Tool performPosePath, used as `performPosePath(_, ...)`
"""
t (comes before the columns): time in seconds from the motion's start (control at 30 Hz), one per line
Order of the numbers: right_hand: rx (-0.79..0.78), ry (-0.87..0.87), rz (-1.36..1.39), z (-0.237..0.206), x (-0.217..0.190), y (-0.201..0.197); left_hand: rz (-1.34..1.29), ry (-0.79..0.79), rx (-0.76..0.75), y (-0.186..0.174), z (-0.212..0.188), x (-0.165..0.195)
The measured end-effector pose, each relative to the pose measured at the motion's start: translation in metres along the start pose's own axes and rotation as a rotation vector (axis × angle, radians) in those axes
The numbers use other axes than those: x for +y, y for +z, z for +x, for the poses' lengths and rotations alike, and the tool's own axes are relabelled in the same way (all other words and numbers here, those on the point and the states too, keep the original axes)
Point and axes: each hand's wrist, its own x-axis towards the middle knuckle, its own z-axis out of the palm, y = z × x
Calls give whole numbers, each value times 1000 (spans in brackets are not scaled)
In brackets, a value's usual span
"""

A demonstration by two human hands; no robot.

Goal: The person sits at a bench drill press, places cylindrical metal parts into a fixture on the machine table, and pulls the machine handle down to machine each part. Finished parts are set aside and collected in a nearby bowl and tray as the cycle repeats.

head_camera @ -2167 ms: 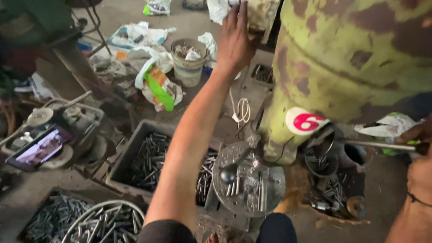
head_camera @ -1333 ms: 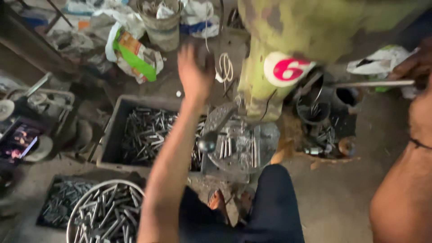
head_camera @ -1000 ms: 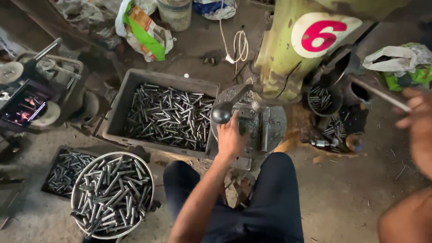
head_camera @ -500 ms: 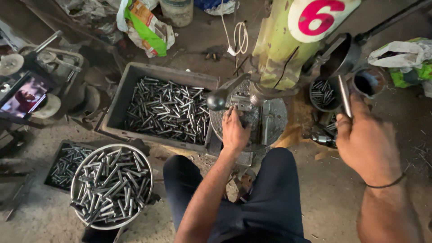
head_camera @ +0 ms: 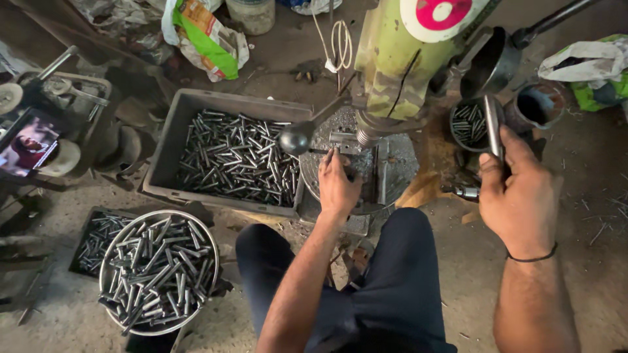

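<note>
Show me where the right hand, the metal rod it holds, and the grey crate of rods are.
right hand (head_camera: 520,196): head view, back of the hand.
metal rod (head_camera: 493,124): head view, upper shaft.
grey crate (head_camera: 171,134): head view, left wall.

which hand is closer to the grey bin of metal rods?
Left. The left hand rests on the drill table just right of the grey bin; the right hand holds a lever far beyond it.
</note>
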Motion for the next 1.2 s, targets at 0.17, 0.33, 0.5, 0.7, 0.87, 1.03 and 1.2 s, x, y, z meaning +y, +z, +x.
performPosePath(0.17, 18, 9, -58, 1, -3, 2, 10, 29, 16, 0, 2, -2)
performPosePath(0.33, 42, -3, 36, 3, -5, -1, 5, 15, 0, -5, 4, 3)
performPosePath(0.5, 50, -16, 43, 3, 3, 2, -1, 3, 1, -3, 4, 4)
performPosePath(0.7, 95, -72, 118, 1, 5, 15, 13, 15, 29, -3, 4, -4)
performPosePath(0.87, 113, -42, 180, -3, -3, 15, 17, 8, 30, -9, 2, 0)
performPosePath(1.03, 135, -66, 43, -8, -2, 13, 8, 38, 16, -12, 0, 1)
performPosePath(1.2, 153, -78, 134, -11, 5, 20, 32, 52, 21, -11, -1, -3)
